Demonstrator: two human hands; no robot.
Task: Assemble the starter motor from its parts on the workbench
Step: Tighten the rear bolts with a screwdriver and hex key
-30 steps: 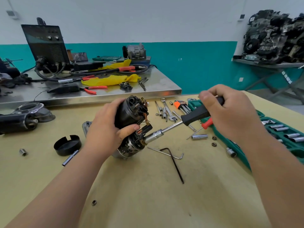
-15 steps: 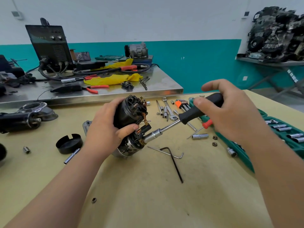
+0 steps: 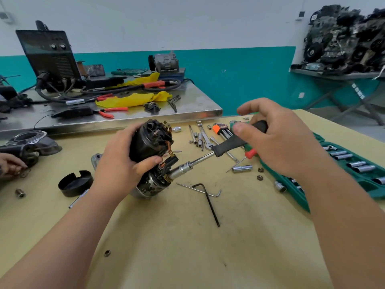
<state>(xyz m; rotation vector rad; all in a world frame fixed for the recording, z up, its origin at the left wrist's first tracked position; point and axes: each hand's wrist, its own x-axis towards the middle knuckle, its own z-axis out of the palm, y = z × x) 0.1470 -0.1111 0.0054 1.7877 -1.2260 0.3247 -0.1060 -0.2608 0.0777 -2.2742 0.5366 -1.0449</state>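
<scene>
My left hand grips the black starter motor body, tilted on the yellow workbench, its brush end with copper leads facing up and right. My right hand holds the black handle of a socket driver; the index finger is lifted, the thumb lies on the handle. The driver's chrome socket sits against the lower part of the motor near the brush holder. A black end cap lies to the left of the motor.
A black hex key and a thin wire hook lie in front of the motor. Loose sockets, nuts, wrenches and an orange hex key set lie behind. A green socket case is at right. Another person's hand rests by a housing at left.
My right hand has turned on the driver handle and its index finger has lifted off. The motor and my left hand stay in place; the view shifted slightly.
</scene>
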